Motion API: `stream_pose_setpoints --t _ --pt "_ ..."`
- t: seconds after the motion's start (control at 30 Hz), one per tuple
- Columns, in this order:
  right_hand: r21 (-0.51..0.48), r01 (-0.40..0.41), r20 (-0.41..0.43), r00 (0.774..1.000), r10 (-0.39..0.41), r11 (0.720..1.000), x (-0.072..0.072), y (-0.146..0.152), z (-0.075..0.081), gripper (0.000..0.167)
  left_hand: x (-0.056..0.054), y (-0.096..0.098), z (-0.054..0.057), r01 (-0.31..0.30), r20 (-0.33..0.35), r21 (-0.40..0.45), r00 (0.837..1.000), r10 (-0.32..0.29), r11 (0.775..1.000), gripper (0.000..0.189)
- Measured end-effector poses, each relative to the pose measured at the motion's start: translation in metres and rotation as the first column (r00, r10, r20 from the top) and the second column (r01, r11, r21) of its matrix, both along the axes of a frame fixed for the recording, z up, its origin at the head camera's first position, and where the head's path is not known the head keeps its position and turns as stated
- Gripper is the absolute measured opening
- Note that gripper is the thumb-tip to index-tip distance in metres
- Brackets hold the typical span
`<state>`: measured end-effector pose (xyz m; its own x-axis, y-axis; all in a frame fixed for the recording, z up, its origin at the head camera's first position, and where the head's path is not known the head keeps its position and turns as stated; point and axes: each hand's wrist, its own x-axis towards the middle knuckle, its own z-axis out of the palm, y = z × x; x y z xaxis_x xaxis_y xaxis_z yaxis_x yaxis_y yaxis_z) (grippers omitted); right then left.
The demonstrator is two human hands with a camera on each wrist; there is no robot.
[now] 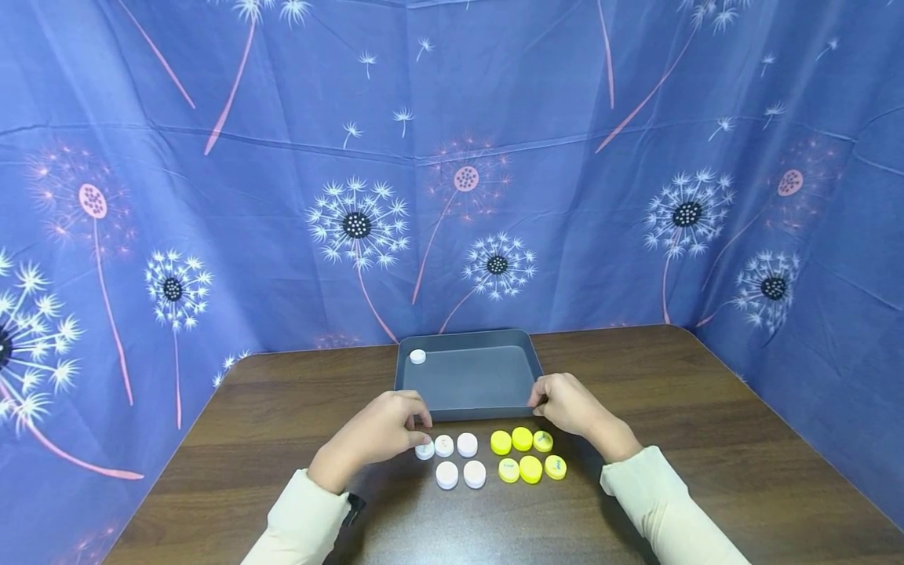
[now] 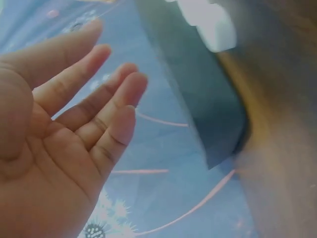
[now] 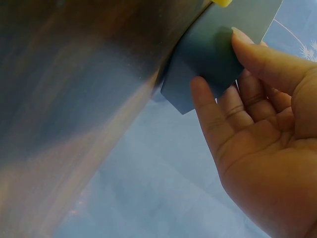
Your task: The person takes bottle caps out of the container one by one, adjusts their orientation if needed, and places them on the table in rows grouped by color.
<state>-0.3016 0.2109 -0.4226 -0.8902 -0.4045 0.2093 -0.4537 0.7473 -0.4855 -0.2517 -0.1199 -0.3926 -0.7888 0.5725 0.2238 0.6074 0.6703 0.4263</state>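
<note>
My left hand [image 1: 388,428] hovers by the tray's near left corner, its thumb close above the leftmost white bottle cap [image 1: 424,451]. In the left wrist view the fingers [image 2: 106,99] are loosely bent and hold nothing. My right hand [image 1: 568,404] is at the near right corner of the dark grey tray [image 1: 469,413]. In the right wrist view its thumb lies over the outer wall and some fingertips are hidden at the rim; it appears to pinch the tray. One white cap [image 1: 418,356] lies in the tray's far left corner.
Several white caps [image 1: 475,474] and yellow caps [image 1: 530,469] lie in two rows before the tray on the brown wooden table [image 1: 318,392]. Some bear small prints. A blue dandelion-patterned cloth [image 1: 579,275] hangs behind and at both sides.
</note>
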Motion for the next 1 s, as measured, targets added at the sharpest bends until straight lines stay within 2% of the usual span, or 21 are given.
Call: stream_pose_setpoints --t 0.13,0.23,0.33,0.47,0.57,0.77,0.9,1.0 --pt "-0.002 0.000 -0.004 1.000 0.000 1.000 0.000 0.001 0.000 0.021 0.000 -0.002 0.011 -0.002 -0.048 0.084 0.999 0.006 0.996 0.012" --pt "-0.001 -0.001 -0.009 1.000 0.001 1.000 0.000 0.002 -0.001 0.021 -0.003 -0.004 0.011 -0.032 -0.091 0.170 0.995 0.048 0.985 0.014" --pt "0.000 0.002 -0.010 1.000 -0.002 1.000 -0.001 0.003 -0.003 0.021 -0.012 -0.004 0.007 -0.098 -0.134 0.264 0.981 0.137 0.960 0.017" --pt "-0.005 0.004 -0.004 1.000 -0.004 1.000 -0.001 0.005 -0.006 0.020 -0.027 0.000 0.004 -0.197 -0.156 0.353 0.951 0.265 0.915 0.023" --pt "-0.005 0.013 0.000 1.000 -0.013 1.000 -0.001 0.006 -0.006 0.021 -0.041 0.004 0.009 -0.232 -0.144 0.383 0.941 0.306 0.894 0.026" --pt "0.006 -0.008 -0.013 1.000 0.008 1.000 -0.002 0.005 -0.006 0.019 -0.071 0.006 0.016 -0.290 -0.087 0.392 0.933 0.349 0.873 0.031" --pt "0.001 -0.017 -0.014 1.000 0.017 1.000 -0.003 0.002 -0.004 0.019 -0.087 0.005 0.015 -0.352 -0.017 0.377 0.922 0.386 0.857 0.033" --pt "0.001 -0.015 -0.022 1.000 0.015 1.000 -0.004 0.001 -0.003 0.020 -0.097 0.005 0.011 -0.393 0.017 0.337 0.911 0.411 0.856 0.035"
